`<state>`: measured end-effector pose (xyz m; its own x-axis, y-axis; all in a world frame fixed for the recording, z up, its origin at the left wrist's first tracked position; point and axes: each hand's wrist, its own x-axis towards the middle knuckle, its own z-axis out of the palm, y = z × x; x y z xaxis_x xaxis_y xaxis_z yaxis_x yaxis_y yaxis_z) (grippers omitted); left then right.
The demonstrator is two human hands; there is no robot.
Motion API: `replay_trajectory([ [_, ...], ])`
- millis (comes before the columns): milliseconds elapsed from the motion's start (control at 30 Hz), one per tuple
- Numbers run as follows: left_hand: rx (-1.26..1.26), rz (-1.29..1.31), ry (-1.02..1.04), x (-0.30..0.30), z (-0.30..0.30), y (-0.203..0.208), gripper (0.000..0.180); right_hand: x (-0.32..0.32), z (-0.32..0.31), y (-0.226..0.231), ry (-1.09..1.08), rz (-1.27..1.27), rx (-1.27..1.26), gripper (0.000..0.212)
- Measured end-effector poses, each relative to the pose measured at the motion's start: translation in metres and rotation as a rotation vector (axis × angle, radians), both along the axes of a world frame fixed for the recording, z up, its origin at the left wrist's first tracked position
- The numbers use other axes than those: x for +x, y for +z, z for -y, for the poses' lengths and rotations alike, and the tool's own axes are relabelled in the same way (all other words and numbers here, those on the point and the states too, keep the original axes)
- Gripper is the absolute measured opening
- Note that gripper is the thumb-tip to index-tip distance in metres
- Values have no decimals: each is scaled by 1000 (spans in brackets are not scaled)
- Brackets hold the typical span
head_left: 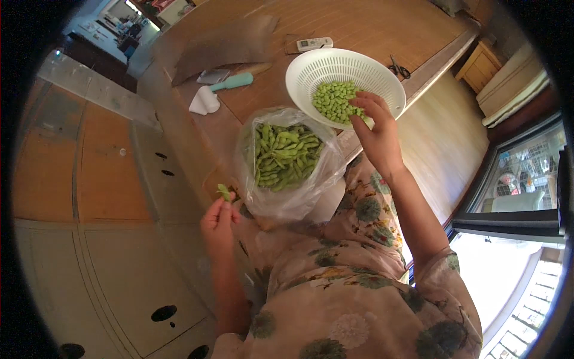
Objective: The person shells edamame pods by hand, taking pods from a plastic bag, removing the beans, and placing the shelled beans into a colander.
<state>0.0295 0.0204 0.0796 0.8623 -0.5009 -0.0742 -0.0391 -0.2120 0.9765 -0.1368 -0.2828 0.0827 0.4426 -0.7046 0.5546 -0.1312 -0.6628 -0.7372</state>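
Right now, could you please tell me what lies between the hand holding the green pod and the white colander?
In the head view, the clear plastic bag of pods sits between the left hand and the colander.

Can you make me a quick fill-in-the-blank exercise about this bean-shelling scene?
1. The left hand pinches a green ____.
2. The right hand reaches over the white ____, which holds shelled beans.
3. The unshelled pods sit in a clear plastic ____.
4. A teal-handled tool lies on the ____ table.

Missing words: pod; colander; bag; wooden
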Motion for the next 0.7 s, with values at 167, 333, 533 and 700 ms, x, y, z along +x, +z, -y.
replay_trajectory([
  [167,473,203,54,47,-30,-18,31,-21,-51,-18,233,8,374,19],
  [333,568,350,123,97,-60,-80,31,-36,-75,-39,314,-82,444,15],
  [533,269,340,5,64,-19,-59,26,-53,-83,-51,290,-76,654,14],
  [700,151,593,-322,3,41,-37,17,-49,-97,-43,388,-164,797,16],
])
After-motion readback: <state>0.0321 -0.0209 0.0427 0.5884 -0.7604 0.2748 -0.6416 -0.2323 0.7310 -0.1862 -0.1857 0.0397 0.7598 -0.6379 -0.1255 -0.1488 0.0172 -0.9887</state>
